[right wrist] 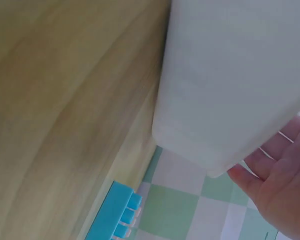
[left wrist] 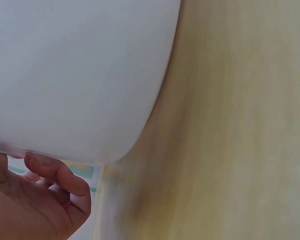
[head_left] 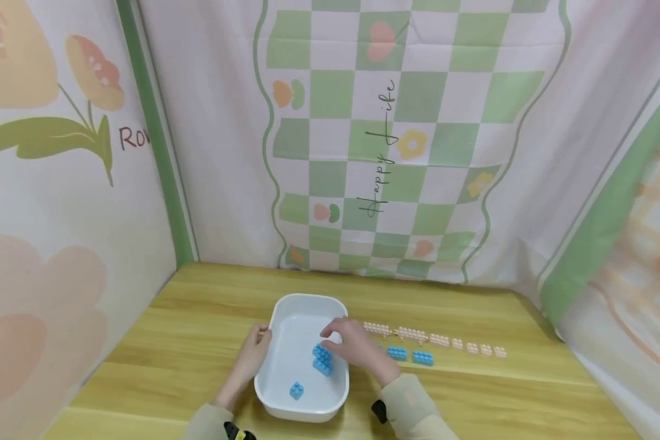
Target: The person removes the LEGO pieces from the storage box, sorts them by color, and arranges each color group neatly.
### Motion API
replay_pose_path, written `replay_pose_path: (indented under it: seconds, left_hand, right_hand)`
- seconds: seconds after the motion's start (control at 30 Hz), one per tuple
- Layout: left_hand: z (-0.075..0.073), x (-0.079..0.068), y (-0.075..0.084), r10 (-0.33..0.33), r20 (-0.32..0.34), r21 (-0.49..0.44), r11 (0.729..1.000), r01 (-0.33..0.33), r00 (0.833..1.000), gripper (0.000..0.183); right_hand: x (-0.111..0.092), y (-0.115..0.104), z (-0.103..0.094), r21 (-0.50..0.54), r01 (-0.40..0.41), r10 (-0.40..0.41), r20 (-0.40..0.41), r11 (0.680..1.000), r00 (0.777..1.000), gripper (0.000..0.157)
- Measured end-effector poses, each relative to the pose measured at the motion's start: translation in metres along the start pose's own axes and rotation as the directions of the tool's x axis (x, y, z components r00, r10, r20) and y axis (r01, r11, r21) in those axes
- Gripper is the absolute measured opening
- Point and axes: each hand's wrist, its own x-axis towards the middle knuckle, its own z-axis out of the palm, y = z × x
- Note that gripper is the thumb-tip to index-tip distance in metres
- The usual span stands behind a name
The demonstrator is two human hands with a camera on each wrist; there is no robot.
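A white plastic bin (head_left: 291,305) stands on the wooden table, holding several blue building blocks (head_left: 322,359) on its right side and one small blue block (head_left: 296,390) near its front. My left hand (head_left: 253,353) grips the bin's left rim; in the left wrist view its curled fingers (left wrist: 72,185) are at the bin's edge. My right hand (head_left: 357,347) reaches over the right rim, thumb and forefinger apart just above the blue blocks. From the right wrist, the hand (right wrist: 285,185) shows beside the bin's wall, its fingertips hidden inside.
Right of the bin, a row of pale pink blocks (head_left: 412,333) runs along the table (head_left: 198,318). In front of that row lie blue blocks (head_left: 422,357), one partly behind my right hand. A checkered curtain (head_left: 407,183) hangs behind the table, with patterned cloth at both sides.
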Motion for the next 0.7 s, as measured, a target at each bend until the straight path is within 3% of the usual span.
replay_pose_path:
  seconds: [0.07,0.3,0.7]
  left_hand:
    - [0.0,0.0003,-0.0005,0.013,0.001,0.001,1.0,-0.013,1.0,0.044]
    - [0.0025,0.0031,-0.0001,-0.055,-0.021,0.006,0.998,0.056,0.998,0.035]
    - [0.0014,0.0033,-0.0013,-0.06,-0.014,-0.003,0.998,0.06,0.998,0.035]
  right_hand:
    - [0.0013,0.0002,0.0023,-0.026,0.003,-0.003,-0.003,1.0,1.0,0.017]
    - [0.0051,-0.001,0.0045,-0.113,0.01,-0.009,0.003,0.994,1.0,0.014]
    - [0.0067,-0.0093,0.0058,-0.244,0.005,0.01,0.058,0.97,0.998,0.009]
